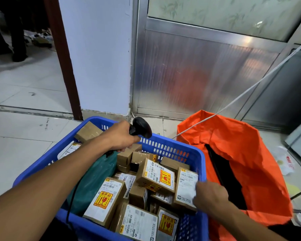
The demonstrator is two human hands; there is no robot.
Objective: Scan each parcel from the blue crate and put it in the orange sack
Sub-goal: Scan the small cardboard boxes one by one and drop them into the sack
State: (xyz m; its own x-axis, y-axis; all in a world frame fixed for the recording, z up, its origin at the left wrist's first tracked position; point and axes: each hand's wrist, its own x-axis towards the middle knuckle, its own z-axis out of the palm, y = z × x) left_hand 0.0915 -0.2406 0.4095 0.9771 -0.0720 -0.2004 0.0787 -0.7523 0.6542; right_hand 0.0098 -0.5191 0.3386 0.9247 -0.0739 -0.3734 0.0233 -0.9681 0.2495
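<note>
**Hands over the parcel crate**

Over the blue crate (165, 147), the left hand (119, 136) has its grip closed round a black scanner (140, 127), held above the far parcels. Nearer, the right hand (211, 195) rests on a labelled brown parcel (185, 186) at the crate's right edge; whether its grip has closed is hidden. Just right of that hand stands the orange sack (241, 153), mouth open, with a white cord (250, 88) crossing above it.

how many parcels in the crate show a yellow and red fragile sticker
3: one brown cardboard box front left in the blue plastic crate, one mid-crate, one at the near edge. Others may be buried.
</note>
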